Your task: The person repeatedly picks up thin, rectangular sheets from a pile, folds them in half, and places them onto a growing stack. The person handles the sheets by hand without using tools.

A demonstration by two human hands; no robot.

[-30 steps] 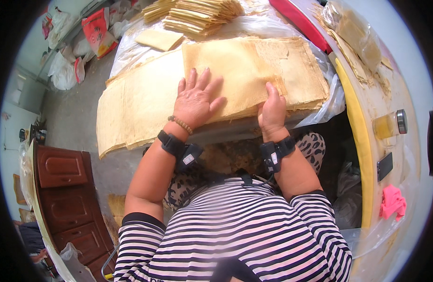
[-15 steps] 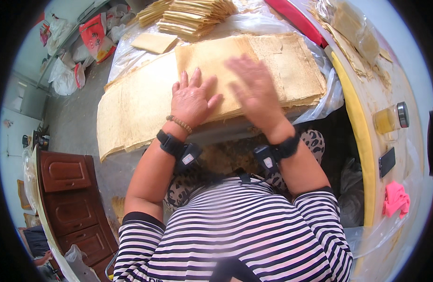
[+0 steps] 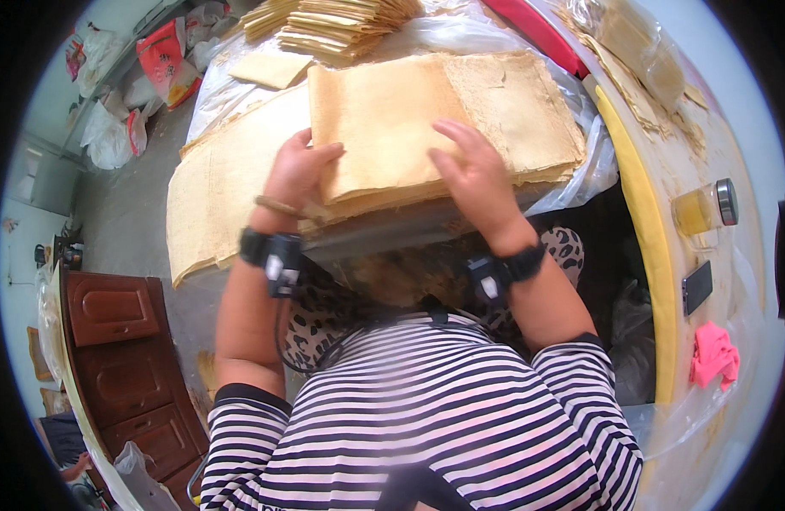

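A broad stack of thin tan sheets (image 3: 222, 183) lies across the table in front of me. On its middle, a folded tan sheet (image 3: 379, 115) shows a straight left edge. My left hand (image 3: 300, 170) is at that edge, its thumb over the top and its other fingers mostly hidden along the side, pinching it. My right hand (image 3: 477, 175) is over the right part of the folded sheet, thumb and forefinger apart and the other fingers curled from view. It grips nothing that I can see.
Piles of folded tan sheets (image 3: 345, 30) stand at the back of the table, near a single folded piece (image 3: 270, 69). To the right, a ledge holds a lidded glass jar (image 3: 706, 207), a phone (image 3: 697, 288) and a pink cloth (image 3: 713, 354). A brown wooden cabinet (image 3: 120, 366) stands left.
My left hand has slid left off the sheet's top to its left edge and closed there. My right hand has moved slightly lower, no longer flat and blurred.
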